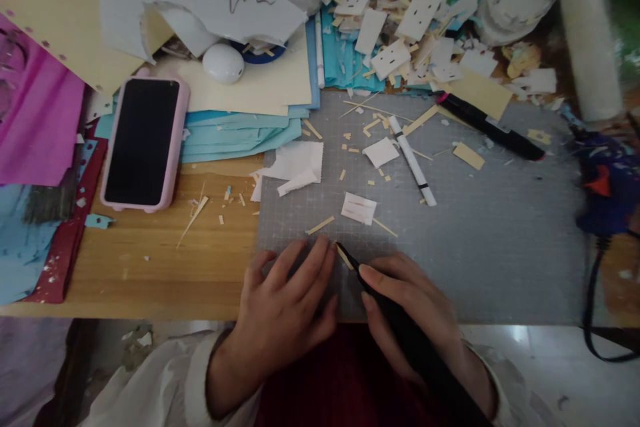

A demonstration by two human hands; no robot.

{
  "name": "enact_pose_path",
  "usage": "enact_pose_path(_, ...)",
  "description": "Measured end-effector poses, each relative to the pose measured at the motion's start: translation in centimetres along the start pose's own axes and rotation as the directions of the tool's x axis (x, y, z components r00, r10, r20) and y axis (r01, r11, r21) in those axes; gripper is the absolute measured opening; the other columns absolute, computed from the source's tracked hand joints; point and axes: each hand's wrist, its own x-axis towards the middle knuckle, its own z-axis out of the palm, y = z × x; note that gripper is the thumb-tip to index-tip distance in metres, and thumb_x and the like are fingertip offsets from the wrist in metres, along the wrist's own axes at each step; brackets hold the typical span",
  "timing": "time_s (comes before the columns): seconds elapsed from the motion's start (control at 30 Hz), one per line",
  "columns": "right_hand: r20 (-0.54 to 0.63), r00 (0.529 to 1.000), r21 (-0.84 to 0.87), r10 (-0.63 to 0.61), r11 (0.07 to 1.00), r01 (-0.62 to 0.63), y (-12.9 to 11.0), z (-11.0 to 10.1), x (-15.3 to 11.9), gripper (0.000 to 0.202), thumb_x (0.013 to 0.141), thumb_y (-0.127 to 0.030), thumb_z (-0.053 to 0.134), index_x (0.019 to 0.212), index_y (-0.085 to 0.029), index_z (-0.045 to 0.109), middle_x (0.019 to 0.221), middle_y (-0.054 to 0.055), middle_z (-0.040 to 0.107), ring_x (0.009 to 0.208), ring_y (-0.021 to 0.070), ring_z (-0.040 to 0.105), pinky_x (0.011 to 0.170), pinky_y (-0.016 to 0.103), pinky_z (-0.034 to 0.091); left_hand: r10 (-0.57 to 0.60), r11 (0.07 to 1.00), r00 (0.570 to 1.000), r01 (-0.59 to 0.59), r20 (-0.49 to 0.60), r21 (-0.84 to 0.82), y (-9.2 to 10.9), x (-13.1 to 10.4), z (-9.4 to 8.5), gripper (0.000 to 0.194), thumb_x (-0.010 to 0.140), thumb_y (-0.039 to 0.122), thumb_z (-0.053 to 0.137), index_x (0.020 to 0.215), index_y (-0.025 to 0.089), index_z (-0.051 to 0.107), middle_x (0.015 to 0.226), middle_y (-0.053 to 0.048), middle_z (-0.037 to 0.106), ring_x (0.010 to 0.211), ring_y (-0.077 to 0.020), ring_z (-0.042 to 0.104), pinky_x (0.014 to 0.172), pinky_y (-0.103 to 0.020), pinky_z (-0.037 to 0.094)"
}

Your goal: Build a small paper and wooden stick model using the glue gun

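Note:
My left hand (290, 303) lies on the grey cutting mat (500, 247), fingers spread and flat. In my right hand (420, 307) is a long black tool (393, 313) with a narrow pointed end; its exact kind I cannot make out. Its tip meets the mat beside my left fingertips, with a cream paper strip (345, 257) along it. Whether my left fingers touch that strip is unclear. Just beyond the hands are a small white card with faint lines (359, 208), and two thin cream strips, one left (321, 225) and one right (385, 227).
A white marker (413, 160) and a black pen (490, 125) lie on the mat among paper scraps. Small paper pieces are heaped (400, 20) at the back. A pink-cased phone (143, 143) rests left. At right is a dark blue corded device (607, 180).

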Motion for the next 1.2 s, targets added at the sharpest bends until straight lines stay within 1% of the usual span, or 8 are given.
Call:
enact_pose_path(0.17, 0.010, 1.000, 0.025, -0.014, 1.000, 0.014, 0.0, 0.0, -0.2, 0.046, 0.077, -0.001, 0.053, 0.121, -0.017, 0.053, 0.086, 0.009, 0.062, 0.075, 0.0188, 0.055, 0.061, 0.035, 0.052, -0.003, 1.000, 1.000, 0.003, -0.004, 0.003, 0.1, 0.0, 0.0, 0.041, 0.087, 0.029, 0.049, 0.125, 0.017, 0.060, 0.131, 0.002, 0.062, 0.109, -0.0213, 0.057, 0.084, -0.044, 0.035)
enact_pose_path(0.3, 0.007, 1.000, 0.036, -0.009, 0.999, 0.009, 0.0, 0.0, -0.4, 0.048, 0.077, -0.001, 0.053, 0.122, -0.017, 0.052, 0.087, 0.009, 0.061, 0.076, 0.0191, 0.054, 0.061, 0.035, 0.051, -0.006, 1.000, 1.000, 0.006, 0.005, 0.012, 0.2, 0.0, -0.1, 0.040, 0.087, 0.027, 0.049, 0.124, 0.016, 0.060, 0.131, 0.002, 0.062, 0.109, -0.0218, 0.057, 0.085, -0.045, 0.034)
enact_pose_path(0.47, 0.005, 1.000, 0.025, -0.001, 1.000, 0.001, -0.1, 0.2, -0.7, 0.045, 0.076, -0.001, 0.054, 0.118, -0.015, 0.053, 0.087, 0.010, 0.060, 0.076, 0.0198, 0.055, 0.061, 0.035, 0.050, -0.009, 1.000, 1.000, 0.008, 0.008, 0.023, 0.4, 0.0, -0.1, 0.040, 0.087, 0.026, 0.049, 0.125, 0.017, 0.060, 0.131, 0.000, 0.062, 0.109, -0.0234, 0.058, 0.086, -0.044, 0.034)
enact_pose_path(0.57, -0.007, 1.000, 0.008, 0.009, 1.000, -0.009, -0.2, 0.3, -0.9, 0.045, 0.076, -0.001, 0.054, 0.118, -0.016, 0.053, 0.085, 0.008, 0.061, 0.074, 0.0194, 0.055, 0.060, 0.034, 0.050, -0.004, 1.000, 1.000, 0.003, 0.018, 0.031, 0.4, 0.0, -0.2, 0.041, 0.086, 0.025, 0.051, 0.125, 0.017, 0.060, 0.131, -0.001, 0.062, 0.109, -0.0243, 0.058, 0.087, -0.044, 0.034)
enact_pose_path(0.67, -0.020, 1.000, -0.005, -0.007, 1.000, 0.007, -0.3, 0.5, -1.0, 0.046, 0.076, -0.003, 0.054, 0.119, -0.017, 0.052, 0.083, 0.009, 0.061, 0.072, 0.0196, 0.054, 0.058, 0.034, 0.049, 0.005, 0.999, 1.000, -0.007, 0.030, 0.035, 0.4, 0.0, -0.3, 0.042, 0.086, 0.025, 0.051, 0.127, 0.016, 0.059, 0.132, -0.001, 0.062, 0.110, -0.0244, 0.057, 0.086, -0.044, 0.034)
enact_pose_path(0.83, -0.024, 1.000, -0.011, -0.005, 1.000, 0.005, -0.3, 0.7, -1.2, 0.048, 0.076, -0.003, 0.054, 0.121, -0.018, 0.052, 0.085, 0.009, 0.060, 0.074, 0.0205, 0.054, 0.059, 0.035, 0.050, -0.001, 0.999, 0.999, -0.001, 0.035, 0.033, 0.4, 0.0, -0.3, 0.043, 0.085, 0.024, 0.051, 0.126, 0.017, 0.059, 0.132, -0.002, 0.062, 0.110, -0.0248, 0.057, 0.086, -0.044, 0.034)
enact_pose_path(1.0, -0.023, 1.000, 0.000, -0.005, 1.000, 0.005, -0.3, 0.7, -1.5, 0.049, 0.075, -0.002, 0.054, 0.122, -0.017, 0.051, 0.085, 0.009, 0.060, 0.076, 0.0206, 0.054, 0.060, 0.035, 0.050, -0.009, 1.000, 0.999, 0.008, 0.035, 0.027, 0.4, 0.0, -0.3, 0.043, 0.085, 0.023, 0.052, 0.127, 0.016, 0.059, 0.132, -0.001, 0.061, 0.110, -0.0239, 0.057, 0.087, -0.044, 0.034)
enact_pose_path(1.2, -0.041, 0.999, -0.049, -0.007, 0.999, 0.005, -0.5, 0.8, -1.5, 0.047, 0.075, -0.002, 0.053, 0.120, -0.018, 0.051, 0.083, 0.007, 0.059, 0.074, 0.0197, 0.055, 0.059, 0.034, 0.050, -0.007, 1.000, 0.999, 0.006, 0.033, 0.027, 0.4, 0.0, -0.3, 0.044, 0.084, 0.024, 0.052, 0.127, 0.017, 0.058, 0.133, -0.001, 0.061, 0.111, -0.0241, 0.057, 0.086, -0.044, 0.034)
